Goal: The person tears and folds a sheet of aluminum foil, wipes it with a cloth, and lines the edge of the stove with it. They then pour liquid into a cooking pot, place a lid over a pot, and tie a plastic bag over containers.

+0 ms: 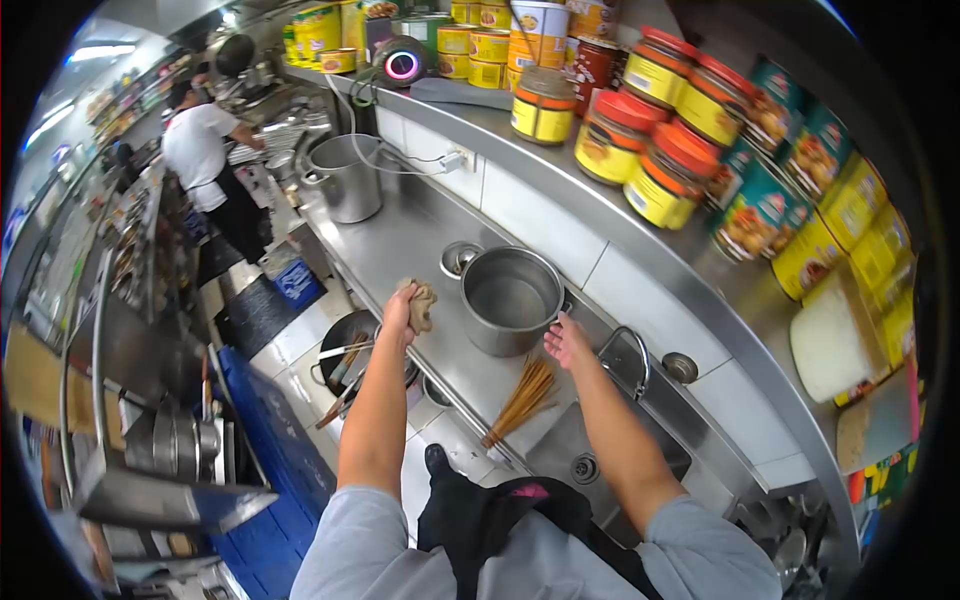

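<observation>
A crumpled beige cloth is gripped in my left hand, over the front edge of the steel counter. My right hand is at the right side of a large metal pot, its fingers apart and near the pot's handle; whether they touch it is unclear. A small metal bowl sits just left of the pot. In front of the pot lies a bundle of thin brown sticks, beside the sink.
Another tall pot stands farther left on the counter. A curved faucet rises behind the sink. Jars and cans line the shelf above. A wok sits below the counter's left edge. Another person stands at the far left.
</observation>
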Demonstrator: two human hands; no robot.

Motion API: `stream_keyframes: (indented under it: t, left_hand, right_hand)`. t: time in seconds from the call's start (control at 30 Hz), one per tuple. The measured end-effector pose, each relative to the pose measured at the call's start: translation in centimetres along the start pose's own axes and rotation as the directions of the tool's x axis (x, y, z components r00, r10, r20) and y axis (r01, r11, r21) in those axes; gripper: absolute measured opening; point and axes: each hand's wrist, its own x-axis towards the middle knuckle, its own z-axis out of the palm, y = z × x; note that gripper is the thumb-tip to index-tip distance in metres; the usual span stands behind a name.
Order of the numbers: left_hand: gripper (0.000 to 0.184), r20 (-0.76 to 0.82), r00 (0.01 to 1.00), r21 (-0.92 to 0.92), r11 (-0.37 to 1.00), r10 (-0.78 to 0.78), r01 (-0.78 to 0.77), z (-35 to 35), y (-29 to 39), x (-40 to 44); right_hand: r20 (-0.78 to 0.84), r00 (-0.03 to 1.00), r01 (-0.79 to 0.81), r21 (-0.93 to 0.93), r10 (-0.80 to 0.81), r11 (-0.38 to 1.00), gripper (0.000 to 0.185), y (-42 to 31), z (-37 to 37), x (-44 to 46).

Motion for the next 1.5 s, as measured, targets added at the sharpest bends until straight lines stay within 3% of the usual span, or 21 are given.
stream_keyframes:
  t: [0.07,0.13,0.27,0.3,0.37,0.43,0.77,0.93,1.1,1.17,1.37,1.5]
  left_hand:
    - [0.022,0.038,0.998,0.021,0.999,-0.049,0.048,1.1,0.1,6.2]
    - [0.025,0.104,0.987,0.249,0.964,-0.125,0.096,2.3,-0.2,11.4]
    - [0.022,0.232,0.893,0.32,0.897,-0.385,0.303,6.0,-0.3,14.1]
    - [0.022,0.254,0.875,0.336,0.886,-0.412,0.319,6.9,-0.6,14.5]
    - [0.019,0.276,0.899,0.418,0.885,-0.341,0.207,7.4,-1.7,15.9]
    - [0.017,0.324,0.872,0.414,0.884,-0.367,0.218,7.4,-1.9,16.7]
    - [0.018,0.431,0.833,0.419,0.895,-0.347,0.156,10.3,0.8,16.2]
    - [0.02,0.468,0.813,0.418,0.897,-0.348,0.143,14.9,5.2,9.5]
    - [0.023,0.566,0.743,0.426,0.898,-0.357,0.107,17.9,7.3,1.4]
    - [0.024,0.581,0.722,0.443,0.89,-0.376,0.107,19.0,7.1,-2.0]
    - [0.024,0.59,0.647,0.493,0.85,-0.483,0.185,21.5,2.8,-14.3]
    - [0.023,0.608,0.546,0.533,0.806,-0.576,0.257,23.0,-2.8,-24.1]
  right_hand:
    - [-0.097,0.995,0.005,-0.021,-0.007,1.0,0.028,-0.1,0.7,1.5]
    - [-0.081,0.995,0.049,-0.085,-0.055,0.995,0.032,0.2,1.0,2.4]
    - [-0.248,0.968,0.031,-0.058,-0.044,0.998,0.036,-0.5,2.6,1.7]
    - [-0.223,0.973,0.058,-0.009,-0.059,0.998,0.036,-0.4,2.7,1.6]
    - [-0.224,0.971,0.093,0.06,-0.078,0.994,0.038,0.0,2.6,1.6]
    - [-0.208,0.977,0.071,0.1,-0.049,0.992,0.025,0.1,2.5,1.9]
    - [-0.234,0.951,0.273,0.333,-0.202,0.902,0.029,2.2,2.2,-2.6]
    - [-0.255,0.923,0.37,0.38,-0.288,0.848,0.027,-1.3,3.9,-12.6]
    - [-0.298,0.902,0.418,0.429,-0.312,0.801,0.032,-0.7,2.0,-22.1]
    - [-0.243,0.903,0.426,0.415,-0.354,0.804,0.033,0.2,0.5,-26.5]
    - [-0.296,0.879,0.47,0.396,-0.374,0.789,0.036,5.8,-6.2,-40.0]
    - [-0.402,0.841,0.513,0.379,-0.363,0.77,0.034,10.1,-11.2,-49.5]
